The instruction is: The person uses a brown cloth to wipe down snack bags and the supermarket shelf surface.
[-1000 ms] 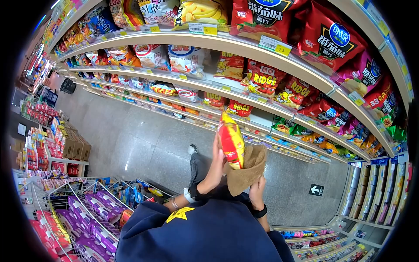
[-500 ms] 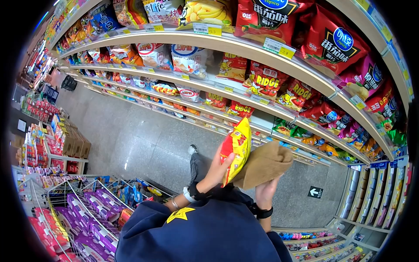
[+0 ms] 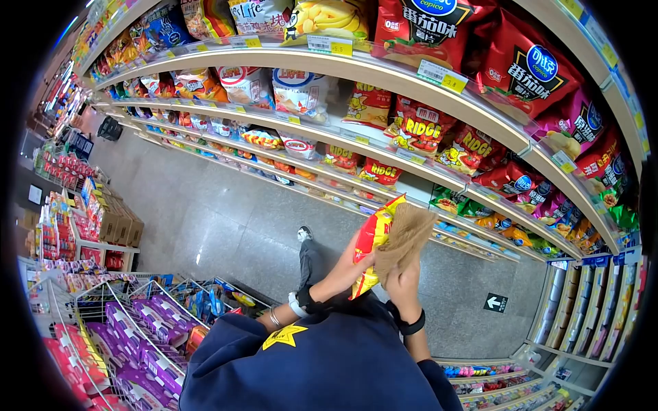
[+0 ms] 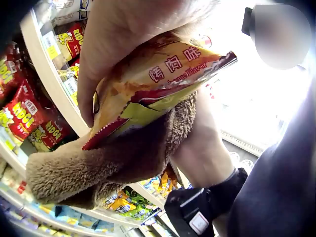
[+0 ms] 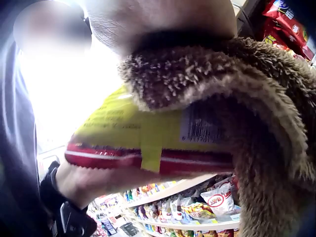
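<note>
In the head view a red and yellow snack bag [image 3: 374,236] is gripped by my left hand [image 3: 351,266], thumb across its face. My right hand [image 3: 404,291] holds a brown fuzzy cloth [image 3: 407,236] against the bag's right side. The left wrist view has the cloth [image 4: 74,173] under and around the lower part of the bag [image 4: 153,89]. From the right wrist, the bag's yellow back with a barcode [image 5: 148,128] lies beside the folded cloth [image 5: 187,79]. The right fingertips are hidden behind the cloth.
Long shelves of snack bags [image 3: 418,127] curve across the top and right. A wire rack with purple packs [image 3: 161,322] stands at lower left, cartons [image 3: 118,226] behind it. An arrow sign [image 3: 495,302] lies on the grey floor [image 3: 219,205]; a shoe [image 3: 304,233] shows nearby.
The bag first tilted to show its yellow face, then turned back to a narrower view. The cloth swung right, then back left and upright against the bag, with my right hand moving along.
</note>
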Tool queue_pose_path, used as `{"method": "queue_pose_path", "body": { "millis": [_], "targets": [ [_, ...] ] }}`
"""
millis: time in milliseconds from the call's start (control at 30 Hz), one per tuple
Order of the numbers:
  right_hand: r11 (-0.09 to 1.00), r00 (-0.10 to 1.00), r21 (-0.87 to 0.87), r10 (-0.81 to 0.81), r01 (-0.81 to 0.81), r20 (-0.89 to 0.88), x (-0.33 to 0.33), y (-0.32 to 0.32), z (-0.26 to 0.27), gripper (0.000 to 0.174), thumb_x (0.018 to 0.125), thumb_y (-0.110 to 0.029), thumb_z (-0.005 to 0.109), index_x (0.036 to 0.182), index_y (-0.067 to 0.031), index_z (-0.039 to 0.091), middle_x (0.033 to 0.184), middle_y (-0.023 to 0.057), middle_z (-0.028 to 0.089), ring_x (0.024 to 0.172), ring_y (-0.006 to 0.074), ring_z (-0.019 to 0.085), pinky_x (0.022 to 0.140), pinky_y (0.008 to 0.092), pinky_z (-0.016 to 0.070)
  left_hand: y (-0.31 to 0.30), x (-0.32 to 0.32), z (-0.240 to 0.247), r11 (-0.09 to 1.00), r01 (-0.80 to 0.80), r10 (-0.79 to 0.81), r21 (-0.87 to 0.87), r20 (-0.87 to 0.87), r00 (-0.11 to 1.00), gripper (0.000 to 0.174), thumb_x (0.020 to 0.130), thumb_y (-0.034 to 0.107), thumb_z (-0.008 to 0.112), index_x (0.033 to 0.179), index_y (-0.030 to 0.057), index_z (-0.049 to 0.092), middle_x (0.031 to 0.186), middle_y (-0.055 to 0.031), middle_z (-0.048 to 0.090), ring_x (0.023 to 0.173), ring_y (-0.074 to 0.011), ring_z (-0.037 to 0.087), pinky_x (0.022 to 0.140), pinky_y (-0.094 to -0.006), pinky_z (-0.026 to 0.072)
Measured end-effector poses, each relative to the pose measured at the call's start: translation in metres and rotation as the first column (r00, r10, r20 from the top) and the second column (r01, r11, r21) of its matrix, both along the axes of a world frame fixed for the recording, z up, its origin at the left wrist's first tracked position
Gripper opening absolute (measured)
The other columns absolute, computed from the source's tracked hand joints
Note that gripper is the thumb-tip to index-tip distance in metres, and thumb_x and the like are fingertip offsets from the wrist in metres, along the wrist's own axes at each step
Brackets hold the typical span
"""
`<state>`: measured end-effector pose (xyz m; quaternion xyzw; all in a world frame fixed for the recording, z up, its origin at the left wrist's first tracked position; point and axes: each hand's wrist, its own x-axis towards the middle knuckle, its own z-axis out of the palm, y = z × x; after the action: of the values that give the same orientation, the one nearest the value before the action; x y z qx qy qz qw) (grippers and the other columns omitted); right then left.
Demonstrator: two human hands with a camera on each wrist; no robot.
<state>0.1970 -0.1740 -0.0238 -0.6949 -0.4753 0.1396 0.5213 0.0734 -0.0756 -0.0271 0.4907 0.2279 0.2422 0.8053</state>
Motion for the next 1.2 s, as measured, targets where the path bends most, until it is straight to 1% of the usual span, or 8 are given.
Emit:
{"method": "queue_pose_path", "body": {
  "millis": [267,400,500,600,700,867,1100,1200],
  "targets": [
    [0.974,0.868,0.047,-0.173,0.220,-0.465,0.021,0.016,-0.010,0.043,0.097,-0.012,0.048,0.136,0.0050,0.040,0.135,0.0168,0.049,0.125,0.0248,0.048,0.104,0.0343,0.0354,-0.005,-0.001,0.013,0.993,0.074,-0.071,0.091,-0.040,0.997,0.063,0.092,0.023,0.066,0.141,0.0022,0.031,0.129,-0.0097,0.050,0.119,-0.0147,0.048,0.100,-0.0313,0.0401],
    [0.978,0.904,0.025,-0.183,0.209,-0.385,-0.003,0.005,0.005,0.042,0.090,-0.006,0.054,0.129,0.0076,0.047,0.127,0.0212,0.056,0.118,0.0285,0.054,0.101,0.0376,0.0406,-0.009,-0.003,-0.007,0.999,0.026,-0.024,0.043,-0.035,0.999,0.064,0.093,0.018,0.062,0.144,0.0024,0.026,0.135,-0.0115,0.044,0.125,-0.0160,0.044,0.105,-0.0320,0.0369],
    [0.995,0.989,0.095,-0.012,-0.002,0.144,-0.007,0.006,0.021,0.036,0.082,-0.007,0.062,0.114,0.0094,0.058,0.125,0.0260,0.057,0.119,0.0382,0.054,0.099,0.0414,0.0423,-0.009,0.000,-0.018,0.997,-0.069,0.069,0.023,0.000,0.998,0.065,0.094,0.014,0.060,0.146,0.0025,0.023,0.140,-0.0119,0.040,0.128,-0.0165,0.041,0.107,-0.0323,0.0352],
    [0.987,0.969,0.161,-0.017,-0.024,0.247,-0.009,0.016,0.041,0.034,0.085,-0.011,0.061,0.112,0.0099,0.059,0.121,0.0263,0.059,0.116,0.0403,0.056,0.098,0.0429,0.0435,-0.007,0.005,-0.012,0.981,-0.150,0.150,0.126,0.003,0.989,0.064,0.094,0.013,0.059,0.146,0.0026,0.023,0.140,-0.0110,0.041,0.127,-0.0166,0.043,0.106,-0.0317,0.0368],
    [0.985,0.981,0.041,-0.164,0.169,-0.101,0.002,0.006,0.018,0.030,0.088,-0.012,0.060,0.109,0.0097,0.060,0.114,0.0265,0.062,0.110,0.0414,0.060,0.094,0.0420,0.0459,-0.010,-0.001,-0.002,0.998,-0.053,0.053,-0.043,-0.009,0.999,0.061,0.094,0.014,0.060,0.144,0.0023,0.027,0.134,-0.0101,0.047,0.123,-0.0158,0.047,0.102,-0.0310,0.0399],
    [0.979,0.914,0.011,-0.185,0.203,-0.360,0.041,-0.001,-0.013,0.024,0.088,-0.010,0.063,0.104,0.0075,0.060,0.094,0.0140,0.069,0.088,0.0155,0.062,0.077,0.0312,0.0483,-0.018,-0.008,0.006,0.999,0.007,-0.006,-0.042,0.016,1.000,0.059,0.092,0.017,0.063,0.140,0.0013,0.033,0.126,-0.0095,0.052,0.116,-0.0145,0.051,0.098,-0.0304,0.0428],
    [0.966,0.951,0.015,-0.249,0.256,-0.185,0.004,-0.013,0.009,0.024,0.090,-0.009,0.056,0.106,0.0087,0.060,0.099,0.0203,0.068,0.093,0.0295,0.067,0.082,0.0368,0.0492,-0.018,-0.003,0.008,0.983,0.016,-0.020,-0.183,-0.017,1.000,0.050,0.096,0.019,0.059,0.137,-0.0001,0.036,0.123,-0.0089,0.055,0.109,-0.0128,0.055,0.093,-0.0303,0.0473],
    [0.998,1.000,0.065,-0.021,0.021,-0.002,-0.004,-0.010,0.021,0.032,0.082,-0.008,0.061,0.109,0.0101,0.059,0.120,0.0257,0.060,0.117,0.0378,0.056,0.099,0.0454,0.0416,-0.011,0.000,-0.004,0.992,-0.004,0.000,-0.123,-0.029,1.000,0.048,0.099,0.017,0.053,0.140,0.0001,0.034,0.128,-0.0091,0.053,0.116,-0.0140,0.052,0.098,-0.0306,0.0446]
  ]
}}
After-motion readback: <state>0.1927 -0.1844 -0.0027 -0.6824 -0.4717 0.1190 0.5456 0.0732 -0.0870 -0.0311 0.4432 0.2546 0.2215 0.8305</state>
